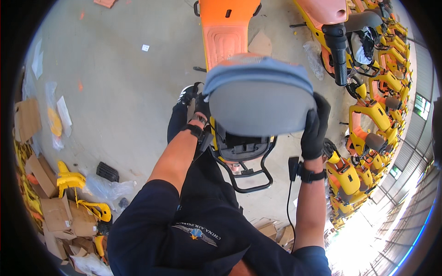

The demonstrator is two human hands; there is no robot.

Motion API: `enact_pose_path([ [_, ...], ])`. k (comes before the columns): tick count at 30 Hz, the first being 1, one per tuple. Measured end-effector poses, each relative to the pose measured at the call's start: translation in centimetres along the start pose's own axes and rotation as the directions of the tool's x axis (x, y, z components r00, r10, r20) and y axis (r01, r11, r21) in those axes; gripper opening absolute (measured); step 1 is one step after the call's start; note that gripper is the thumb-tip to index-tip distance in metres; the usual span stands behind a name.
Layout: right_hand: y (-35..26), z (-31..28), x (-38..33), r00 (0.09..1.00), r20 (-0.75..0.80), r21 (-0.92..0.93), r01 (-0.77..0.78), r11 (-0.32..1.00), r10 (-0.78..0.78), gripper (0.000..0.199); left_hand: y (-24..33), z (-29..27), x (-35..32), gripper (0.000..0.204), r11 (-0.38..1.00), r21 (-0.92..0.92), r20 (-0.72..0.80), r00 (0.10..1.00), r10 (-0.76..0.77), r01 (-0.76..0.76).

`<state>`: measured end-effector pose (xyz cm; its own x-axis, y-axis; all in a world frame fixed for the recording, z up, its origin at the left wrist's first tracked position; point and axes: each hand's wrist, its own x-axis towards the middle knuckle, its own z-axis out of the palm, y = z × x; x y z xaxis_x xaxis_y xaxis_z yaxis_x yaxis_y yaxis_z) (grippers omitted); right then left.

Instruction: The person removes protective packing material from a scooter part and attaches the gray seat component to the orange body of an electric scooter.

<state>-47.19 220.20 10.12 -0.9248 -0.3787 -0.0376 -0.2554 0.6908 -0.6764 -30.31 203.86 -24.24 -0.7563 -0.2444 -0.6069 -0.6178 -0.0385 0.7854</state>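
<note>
A grey scooter seat point(260, 108) is held between my two black-gloved hands. My left hand point(201, 105) is closed at its left end, its fingers partly hidden. Wrapped round the right end is my right hand point(315, 126). The seat covers the middle of an orange and yellow scooter point(226, 43) that stands in front of me. Below the seat's near edge shows a black compartment point(244, 151), with a black tubular rear rack point(252, 187) behind it. Whether the seat is joined to the scooter cannot be seen.
Close by on the right stands another scooter with a black handlebar grip point(340, 57). Rows of yellow scooters point(368, 117) line the right side. Cardboard boxes point(57, 216), yellow plastic parts point(69, 179), clear plastic wrap point(103, 188) and a black pedal-like part point(107, 171) lie at the left.
</note>
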Motion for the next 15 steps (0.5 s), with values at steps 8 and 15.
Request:
enact_pose_path([
  [8, 1.3, 0.7, -9.5, 0.949, -0.048, 0.217, -0.293, 0.931, 0.310, 0.062, -1.2, -7.1, 4.7, 0.020, 0.982, -0.142, 0.185, 0.972, 0.147, -0.121],
  [15, 2.3, -0.5, -11.0, 0.837, -0.071, 0.463, -0.454, 0.761, 0.543, 0.051, 22.2, -7.5, 8.1, 0.056, 0.942, 0.331, 0.413, 0.890, -0.195, 0.053],
])
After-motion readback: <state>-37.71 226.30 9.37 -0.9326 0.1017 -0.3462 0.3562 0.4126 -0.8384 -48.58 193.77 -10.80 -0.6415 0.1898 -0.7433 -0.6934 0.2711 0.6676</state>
